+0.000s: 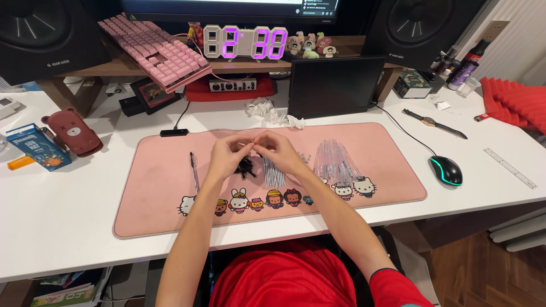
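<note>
Head view: the left hand (226, 154) and the right hand (278, 150) meet above the middle of the pink desk mat (159, 199). Fingertips of both hands are pinched together on a thin part, possibly a pen refill; it is too small to identify. Directly below the hands lie a heap of small black parts (245, 167) and a bundle of thin refills (274, 172). A stack of clear pen barrels (336, 159) lies just right of the right hand. One assembled pen (194, 171) lies left of the left hand. A computer mouse (446, 170) sits off the mat, on the white desk (57, 216)
</note>
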